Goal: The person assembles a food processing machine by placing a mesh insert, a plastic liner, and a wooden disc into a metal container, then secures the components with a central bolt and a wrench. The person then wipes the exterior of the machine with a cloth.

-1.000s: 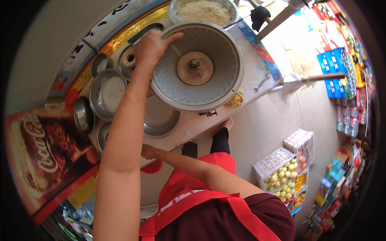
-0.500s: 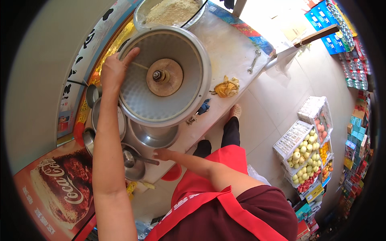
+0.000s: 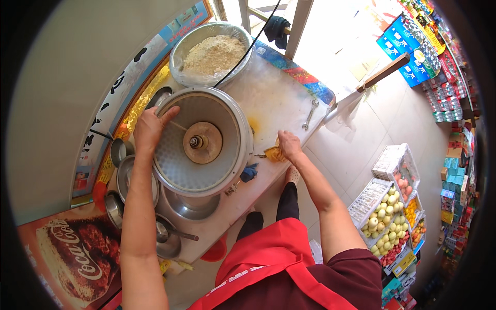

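My left hand grips the rim of a large round grey metal drum, its thumb inside and its fingers over the outer edge. The drum's dimpled interior has a round tan disc and a metal spindle at its centre. Over at the table's right edge, my right hand is closed on a crumpled yellow cloth, partly hidden under the fingers. Between the drum and the table edge lie a dark blue cloth and a small metal fitting.
Behind the drum stands a bowl of pale flour-like powder. A wrench lies on the white table. Steel bowls and a pot with a handle sit nearer me. Fruit crates stand on the floor to the right.
My right hand has moved from beside the pot handle, forward and right, and taken hold of the yellow cloth. My left hand stays on the drum's rim. The view has shifted.
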A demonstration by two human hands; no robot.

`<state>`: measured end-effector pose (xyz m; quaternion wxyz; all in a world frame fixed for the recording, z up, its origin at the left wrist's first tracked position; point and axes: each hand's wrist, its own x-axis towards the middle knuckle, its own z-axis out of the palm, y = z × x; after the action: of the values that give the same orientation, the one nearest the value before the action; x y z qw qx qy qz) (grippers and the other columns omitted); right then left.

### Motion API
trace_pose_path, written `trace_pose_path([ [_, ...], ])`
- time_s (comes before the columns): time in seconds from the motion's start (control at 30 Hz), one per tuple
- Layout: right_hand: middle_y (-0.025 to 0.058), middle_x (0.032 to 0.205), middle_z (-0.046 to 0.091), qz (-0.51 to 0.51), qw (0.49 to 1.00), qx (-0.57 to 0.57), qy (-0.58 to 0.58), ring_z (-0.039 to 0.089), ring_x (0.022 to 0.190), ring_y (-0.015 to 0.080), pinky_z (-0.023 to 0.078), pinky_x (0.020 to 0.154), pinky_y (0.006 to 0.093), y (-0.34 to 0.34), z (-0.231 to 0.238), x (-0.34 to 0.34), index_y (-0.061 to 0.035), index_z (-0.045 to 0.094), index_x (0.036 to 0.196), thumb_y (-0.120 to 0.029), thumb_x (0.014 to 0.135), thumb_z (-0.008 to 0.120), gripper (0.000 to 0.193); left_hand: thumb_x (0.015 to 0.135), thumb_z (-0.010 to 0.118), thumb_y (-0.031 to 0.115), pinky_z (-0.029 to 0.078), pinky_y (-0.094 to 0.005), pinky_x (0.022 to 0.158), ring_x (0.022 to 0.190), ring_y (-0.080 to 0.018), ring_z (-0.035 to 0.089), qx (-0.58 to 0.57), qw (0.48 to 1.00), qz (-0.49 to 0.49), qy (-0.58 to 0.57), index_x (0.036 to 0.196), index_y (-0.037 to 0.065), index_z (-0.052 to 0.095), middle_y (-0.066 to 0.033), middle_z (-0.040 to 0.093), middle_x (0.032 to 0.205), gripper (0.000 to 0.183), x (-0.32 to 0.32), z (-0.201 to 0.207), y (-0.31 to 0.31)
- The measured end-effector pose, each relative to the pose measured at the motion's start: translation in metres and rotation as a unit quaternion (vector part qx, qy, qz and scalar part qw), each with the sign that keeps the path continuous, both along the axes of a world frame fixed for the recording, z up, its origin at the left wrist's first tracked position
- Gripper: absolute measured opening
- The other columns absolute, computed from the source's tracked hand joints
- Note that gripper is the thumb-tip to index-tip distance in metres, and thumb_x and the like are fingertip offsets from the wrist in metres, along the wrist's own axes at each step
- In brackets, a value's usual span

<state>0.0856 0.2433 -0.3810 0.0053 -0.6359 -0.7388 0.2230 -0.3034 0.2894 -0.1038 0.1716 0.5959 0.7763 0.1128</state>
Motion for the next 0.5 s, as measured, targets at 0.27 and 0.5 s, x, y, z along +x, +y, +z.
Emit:
trace_pose_path([
  [0.27, 0.0154, 0.079, 0.065, -0.080, 0.962, 0.152, 0.211, 0.066, 0.078, 0.0378, 0.050, 0.069, 0.0473, 0.073, 0.080, 0.046, -0.0069, 0.055, 0.096, -0.016, 0.091, 0.064, 0.014, 0.077, 0.068, 0.072, 0.051, -0.0372, 0.070, 0.074, -0.0252, 0.070, -0.006, 0.998, -0.025, -0.053, 0.101, 0.008, 0.074, -0.0097, 0.071, 0.078, 0.068, 0.001, 0.003, 0.000],
  [0.5, 0.0155, 0.100, 0.059, 0.138, 0.985, -0.068, 0.074, 0.061, 0.098, 0.0368, 0.052, 0.078, 0.0475, 0.010, -0.044, 0.026, -0.0098, 0.053, 0.109, -0.030, 0.075, 0.077, 0.046, 0.080, 0.072, 0.065, 0.050, -0.0306, 0.072, 0.075, -0.0139, 0.065, -0.010, 0.997, 0.042, -0.068, 0.104, 0.003, 0.072, -0.0070, 0.071, 0.081, 0.067, -0.001, -0.003, -0.008],
])
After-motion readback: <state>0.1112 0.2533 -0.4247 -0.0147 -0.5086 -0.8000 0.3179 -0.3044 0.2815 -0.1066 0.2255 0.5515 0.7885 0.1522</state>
